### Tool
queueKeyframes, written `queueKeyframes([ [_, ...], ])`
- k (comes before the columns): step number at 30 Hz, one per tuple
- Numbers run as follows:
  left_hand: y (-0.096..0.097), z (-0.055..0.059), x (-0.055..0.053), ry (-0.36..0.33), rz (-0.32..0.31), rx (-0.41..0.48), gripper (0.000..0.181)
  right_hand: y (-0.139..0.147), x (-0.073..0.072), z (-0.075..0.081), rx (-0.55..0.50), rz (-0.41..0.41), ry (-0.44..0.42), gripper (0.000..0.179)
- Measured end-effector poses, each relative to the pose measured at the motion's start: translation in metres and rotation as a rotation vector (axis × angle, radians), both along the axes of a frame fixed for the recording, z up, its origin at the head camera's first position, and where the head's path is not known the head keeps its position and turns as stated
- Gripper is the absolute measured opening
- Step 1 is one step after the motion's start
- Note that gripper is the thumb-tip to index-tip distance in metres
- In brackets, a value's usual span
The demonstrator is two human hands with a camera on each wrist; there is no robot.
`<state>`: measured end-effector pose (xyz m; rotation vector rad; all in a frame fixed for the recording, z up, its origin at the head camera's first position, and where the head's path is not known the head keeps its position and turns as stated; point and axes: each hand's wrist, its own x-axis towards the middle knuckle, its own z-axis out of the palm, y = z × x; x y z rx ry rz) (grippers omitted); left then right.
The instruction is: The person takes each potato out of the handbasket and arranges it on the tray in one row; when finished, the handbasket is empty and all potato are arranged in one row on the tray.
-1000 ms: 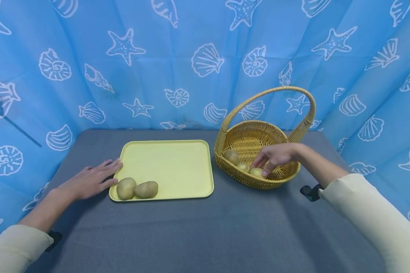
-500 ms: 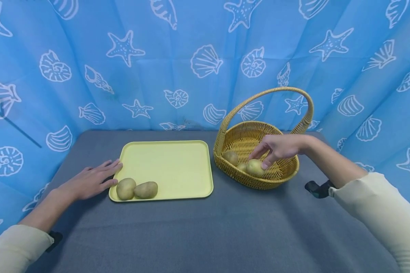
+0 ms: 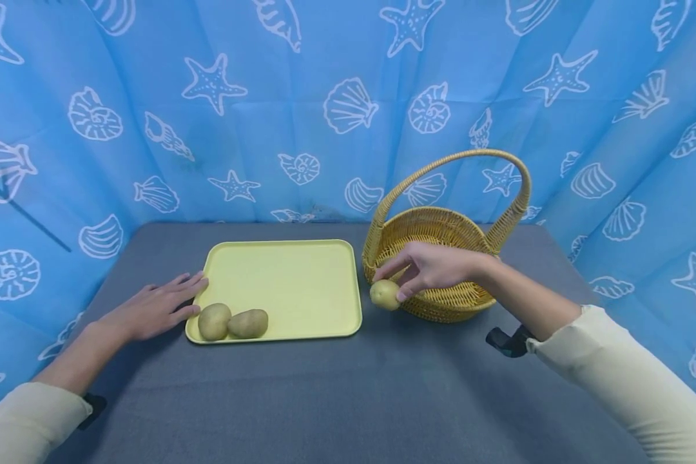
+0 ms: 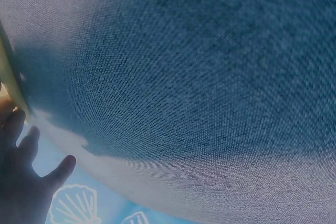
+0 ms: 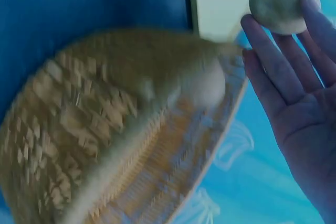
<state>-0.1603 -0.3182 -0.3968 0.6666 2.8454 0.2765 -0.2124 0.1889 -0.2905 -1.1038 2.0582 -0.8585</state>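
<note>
My right hand point(image 3: 435, 265) pinches a pale potato point(image 3: 385, 294) between thumb and fingertips, over the left front rim of the wicker basket point(image 3: 441, 314). In the right wrist view the held potato point(image 5: 283, 3) sits at the fingertips, and a blurred potato point(image 5: 209, 85) shows inside the basket. My left hand point(image 3: 151, 308) lies with fingers extended, fingertips at the left rim of the yellow tray point(image 3: 284, 283). Two potatoes rest in the tray's near left corner: a rounder one point(image 3: 214, 321) and a longer one point(image 3: 248, 323). The left wrist view shows part of the left hand point(image 4: 26, 166).
The basket's tall arched handle point(image 3: 458, 154) rises above its opening. A grey cloth point(image 3: 301, 399) covers the table. Behind it hangs a blue curtain point(image 3: 301, 77) printed with white shells and starfish.
My right hand has lifted a potato from the basket and carried it left past the front rim, toward the tray. The left hand stays in place.
</note>
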Motion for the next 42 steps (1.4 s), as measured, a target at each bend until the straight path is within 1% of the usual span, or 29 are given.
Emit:
queueKeyframes([
  [7,0.000,-0.003,-0.001,0.005,-0.005,0.003,0.068,-0.044,0.014,-0.023,-0.043,-0.023,0.049,0.045],
  [12,-0.002,-0.005,-0.002,0.007,-0.008,0.001,0.068,-0.077,0.020,-0.045,-0.089,-0.067,0.060,0.046],
  [14,-0.002,-0.005,-0.002,0.007,-0.008,0.004,0.068,-0.090,0.022,-0.053,-0.117,-0.071,0.063,0.046],
  [20,-0.002,-0.005,-0.003,0.007,-0.005,0.006,0.067,-0.124,0.028,-0.070,-0.123,-0.089,0.142,0.040],
  [25,-0.003,-0.004,-0.003,0.002,-0.004,0.005,0.067,-0.144,0.027,-0.082,-0.109,-0.134,0.199,0.036],
  [29,-0.003,-0.003,-0.002,0.001,-0.004,-0.001,0.067,-0.155,0.026,-0.088,-0.076,-0.167,0.224,0.040],
  [33,-0.002,-0.003,-0.002,0.001,-0.005,-0.001,0.068,-0.160,0.026,-0.089,-0.042,-0.163,0.227,0.046],
  [37,-0.003,-0.003,-0.002,0.000,-0.002,-0.001,0.068,-0.158,0.024,-0.089,-0.033,-0.130,0.205,0.047],
  [42,-0.003,-0.002,-0.001,-0.004,0.003,0.002,0.069,-0.150,0.023,-0.083,-0.030,-0.084,0.134,0.048],
])
